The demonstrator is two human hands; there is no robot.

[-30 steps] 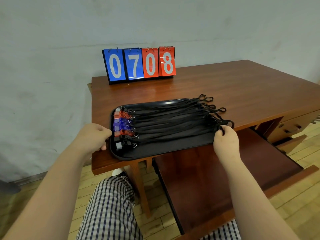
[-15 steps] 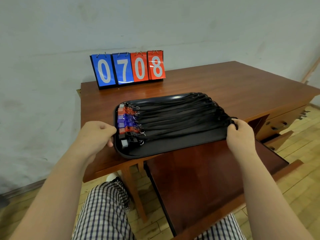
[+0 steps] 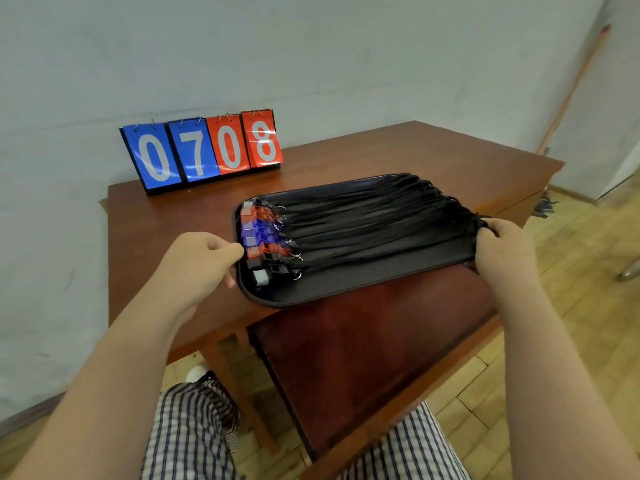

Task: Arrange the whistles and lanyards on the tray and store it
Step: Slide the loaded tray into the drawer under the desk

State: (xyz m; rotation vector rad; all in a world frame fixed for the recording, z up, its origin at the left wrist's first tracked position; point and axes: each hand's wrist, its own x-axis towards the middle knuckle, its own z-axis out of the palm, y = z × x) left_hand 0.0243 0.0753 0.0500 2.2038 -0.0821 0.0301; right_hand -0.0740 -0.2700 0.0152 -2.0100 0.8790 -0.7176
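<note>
Tray (image 3: 346, 289): black, shallow, rigid by the look. It is being held at the counter's (image 3: 381, 157) front edge, its near long side overhanging the open drawer (image 3: 363, 351) below. Whether it is being lifted clear or resting on the wood cannot be told.

Load: whistles (image 3: 259, 233) are being kept in a column at the tray's left end, in red, blue and black. Lanyards (image 3: 374, 216) are being run from them across to the right end, where the loops spill past the rim.

Handling, judged: the load is being taken as light. The whistles are small, hard and loose, so sliding is likely if the tray is tipped. The lanyards are soft and limp, giving no support and apt to snag on the drawer front. The tray is best gripped at its two short ends and kept level.

Hands: the left hand (image 3: 197, 265) is being closed on the left rim, thumb on top beside the whistles. The right hand (image 3: 502, 251) is being curled over the right end, with the lanyard loops bunched under its fingers. The rim there is being hidden by the hand. The tray is being spanned between the two hands.

A scoreboard (image 3: 204, 150) is being left at the counter's far left corner.
</note>
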